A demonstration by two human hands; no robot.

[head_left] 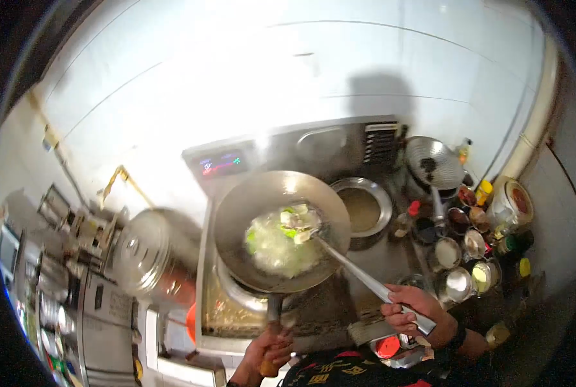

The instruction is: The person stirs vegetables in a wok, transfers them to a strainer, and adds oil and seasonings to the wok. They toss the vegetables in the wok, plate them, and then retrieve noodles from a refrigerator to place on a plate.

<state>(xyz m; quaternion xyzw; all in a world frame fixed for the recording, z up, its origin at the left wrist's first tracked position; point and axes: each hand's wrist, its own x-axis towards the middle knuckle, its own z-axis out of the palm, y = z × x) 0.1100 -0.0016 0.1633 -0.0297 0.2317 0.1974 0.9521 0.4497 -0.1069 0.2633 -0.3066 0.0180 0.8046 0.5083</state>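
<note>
A large wok (236, 200) sits tilted over the stove, with bubbling liquid and pale and green food pieces (294, 222) inside it. My left hand (268, 350) is closed around the wok's handle (274, 309) at the bottom. My right hand (417, 309) grips the long metal handle of a ladle (359, 272). The ladle's bowl is in the wok among the food, partly hidden by it.
Right of the wok stands a metal basin (364, 209) of liquid. A perforated strainer (433, 164) and several seasoning bowls (457, 284) crowd the right side. On the left is a large lidded pot (143, 248). A lit control panel (220, 164) is behind.
</note>
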